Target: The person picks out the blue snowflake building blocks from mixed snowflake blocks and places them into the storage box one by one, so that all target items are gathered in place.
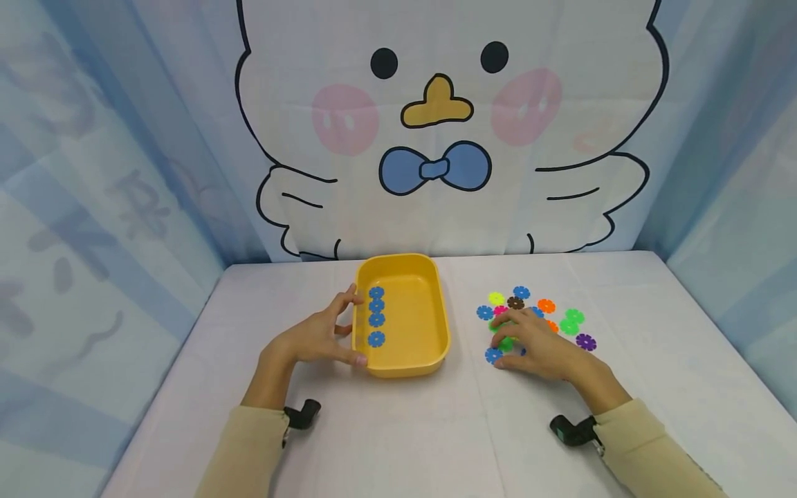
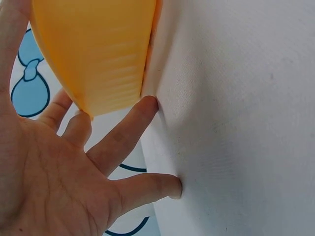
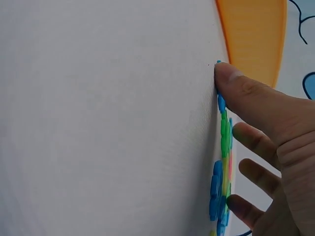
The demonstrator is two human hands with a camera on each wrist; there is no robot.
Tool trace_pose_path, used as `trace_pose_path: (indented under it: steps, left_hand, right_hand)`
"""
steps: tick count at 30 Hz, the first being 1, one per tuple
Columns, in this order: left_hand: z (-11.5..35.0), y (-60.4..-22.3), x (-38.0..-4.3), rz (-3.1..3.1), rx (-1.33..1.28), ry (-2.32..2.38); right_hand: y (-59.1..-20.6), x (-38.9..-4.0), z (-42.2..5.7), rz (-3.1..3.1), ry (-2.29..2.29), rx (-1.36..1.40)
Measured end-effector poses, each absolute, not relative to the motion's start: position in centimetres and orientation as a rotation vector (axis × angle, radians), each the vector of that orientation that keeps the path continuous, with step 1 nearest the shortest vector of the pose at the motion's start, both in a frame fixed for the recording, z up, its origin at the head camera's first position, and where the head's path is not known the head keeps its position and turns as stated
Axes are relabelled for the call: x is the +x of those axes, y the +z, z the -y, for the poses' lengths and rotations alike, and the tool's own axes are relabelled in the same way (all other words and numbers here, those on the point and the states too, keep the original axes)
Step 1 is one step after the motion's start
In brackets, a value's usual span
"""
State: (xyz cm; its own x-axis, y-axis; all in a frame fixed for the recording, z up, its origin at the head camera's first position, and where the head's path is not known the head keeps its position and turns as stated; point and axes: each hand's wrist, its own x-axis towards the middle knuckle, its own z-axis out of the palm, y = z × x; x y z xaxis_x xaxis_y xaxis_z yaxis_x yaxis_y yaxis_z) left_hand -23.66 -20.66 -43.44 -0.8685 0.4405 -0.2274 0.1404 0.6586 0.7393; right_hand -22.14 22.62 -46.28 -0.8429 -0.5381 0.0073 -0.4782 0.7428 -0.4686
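A yellow plastic tray [image 1: 411, 318] stands on the table, with several blue notched plastic discs [image 1: 376, 319] in a column along its left inside. My left hand [image 1: 320, 339] spreads along the tray's left side, thumb at the near-left corner and fingertips by the rim. In the left wrist view, two fingers reach down to the tablecloth beside the tray wall [image 2: 98, 54]. Over a loose group of coloured discs, my right hand [image 1: 538, 346] has its fingers bent and apart. Its thumb touches a blue disc [image 1: 493, 355] at the near edge of the group; the palm hides some discs.
Around the right hand lie green [image 1: 569, 326], orange [image 1: 546, 306], purple [image 1: 586, 342], brown [image 1: 515, 303] and other discs. A white cloth covers the table [image 1: 423, 436]. Behind it hangs a printed curtain [image 1: 436, 221], with blue curtains at both sides.
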Motion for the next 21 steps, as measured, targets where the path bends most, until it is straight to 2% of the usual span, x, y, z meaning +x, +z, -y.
trace_pose_path:
  steps: [21]
  left_hand:
    - [20.8,-43.6,-23.8,-2.466,0.497,1.08]
  right_hand:
    - [-45.4,-21.9,-21.2,-2.772,-0.667,-0.824]
